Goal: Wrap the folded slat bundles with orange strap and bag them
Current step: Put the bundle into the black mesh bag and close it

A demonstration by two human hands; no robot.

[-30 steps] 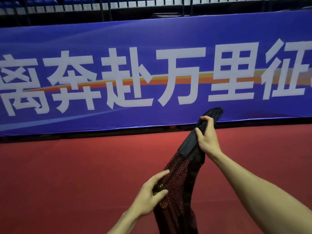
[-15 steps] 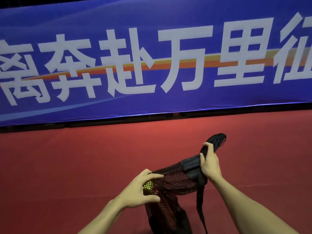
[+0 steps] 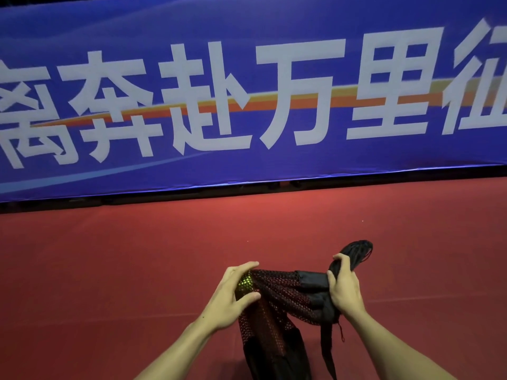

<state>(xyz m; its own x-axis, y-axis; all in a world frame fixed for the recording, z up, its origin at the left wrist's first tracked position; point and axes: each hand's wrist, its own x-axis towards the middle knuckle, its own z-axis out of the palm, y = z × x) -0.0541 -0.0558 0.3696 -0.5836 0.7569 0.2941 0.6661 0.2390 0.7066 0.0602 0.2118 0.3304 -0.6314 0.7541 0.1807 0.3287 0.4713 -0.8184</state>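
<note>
A black mesh bag [image 3: 282, 294] with a solid black fabric collar hangs in front of me above the red floor. My left hand [image 3: 233, 292] grips the bag's left part, where something yellow-green [image 3: 245, 282] shows through the mesh under my fingers. My right hand [image 3: 344, 286] grips the bunched black collar below the bag's gathered mouth [image 3: 358, 252], which sticks up to the right. The bag's lower part [image 3: 274, 352] and a black strap [image 3: 327, 349] hang down between my forearms. No orange strap is visible.
Red floor matting [image 3: 137, 270] spreads all around. A long blue banner [image 3: 247, 165] with large white characters stands upright across the far side, with a dark gap along its base.
The bag's top has swung down from upright to roughly level. My right hand dropped with it, and my left hand closed over the yellow-green thing. The view tilted downward.
</note>
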